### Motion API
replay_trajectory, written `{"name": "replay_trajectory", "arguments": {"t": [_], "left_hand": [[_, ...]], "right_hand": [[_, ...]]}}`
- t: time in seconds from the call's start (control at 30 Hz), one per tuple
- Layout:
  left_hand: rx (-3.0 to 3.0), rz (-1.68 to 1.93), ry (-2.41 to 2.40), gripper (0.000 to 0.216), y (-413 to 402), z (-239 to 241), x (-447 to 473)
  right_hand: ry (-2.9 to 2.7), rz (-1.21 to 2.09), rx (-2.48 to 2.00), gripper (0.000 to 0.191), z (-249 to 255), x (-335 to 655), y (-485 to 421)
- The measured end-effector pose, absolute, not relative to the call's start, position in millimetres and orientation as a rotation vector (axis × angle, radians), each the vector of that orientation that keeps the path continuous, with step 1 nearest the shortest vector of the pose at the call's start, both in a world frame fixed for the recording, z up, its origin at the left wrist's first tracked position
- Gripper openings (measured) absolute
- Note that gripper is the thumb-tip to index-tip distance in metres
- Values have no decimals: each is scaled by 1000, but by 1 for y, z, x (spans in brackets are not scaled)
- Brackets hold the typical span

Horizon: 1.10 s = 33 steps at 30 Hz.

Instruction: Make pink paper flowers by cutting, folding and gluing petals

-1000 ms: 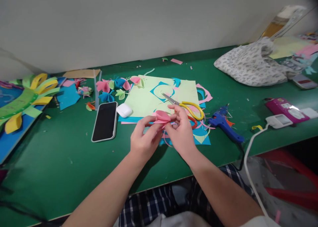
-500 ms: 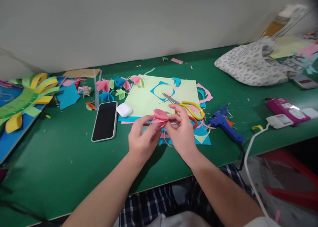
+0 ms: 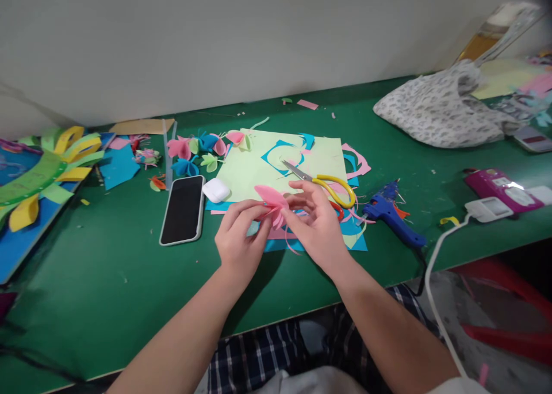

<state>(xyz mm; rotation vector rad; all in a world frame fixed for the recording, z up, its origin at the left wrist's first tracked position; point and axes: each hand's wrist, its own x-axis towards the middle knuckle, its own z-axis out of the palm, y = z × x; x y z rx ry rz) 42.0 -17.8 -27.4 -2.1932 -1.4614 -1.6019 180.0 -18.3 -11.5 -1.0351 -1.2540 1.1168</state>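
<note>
A pink paper flower (image 3: 271,197) with folded petals is between my two hands, above the near edge of the paper pile. My left hand (image 3: 242,230) pinches it from the left, fingers closed on its petals. From the other side my right hand (image 3: 313,224) grips it between thumb and fingers. Just beyond my right hand lie yellow-handled scissors (image 3: 332,190), blades pointing left over a pale green sheet (image 3: 248,164) and a blue cut-out (image 3: 276,158). A red handle (image 3: 337,211) shows partly behind my right hand.
Finished paper flowers (image 3: 185,148) sit behind a phone (image 3: 183,210) and a white earphone case (image 3: 216,190). A blue glue gun (image 3: 394,218) lies to the right, near a white cable (image 3: 435,250). A patterned cloth bag (image 3: 435,115) rests at the back right.
The pink flower has been turned and its petals now spread wider, one pointing up to the left. My left hand has shifted slightly left; my right hand stays on the flower.
</note>
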Motion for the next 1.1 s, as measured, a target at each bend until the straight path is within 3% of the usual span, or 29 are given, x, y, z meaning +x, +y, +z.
{"name": "replay_trajectory", "arguments": {"t": [0.27,0.73,1.1], "left_hand": [[-2192,-1599,-1451,27,-20,-35,40],[-2220,-1524,-1321,25,-19,-30,40],[-2192,-1410,-1303,20,-18,-30,38]], "right_hand": [[-1271,1099,-999,36,-8,180,-22],[-1317,1009,-1031,31,-8,181,-23],[-1379,981,-1043,39,-11,175,-25]]}}
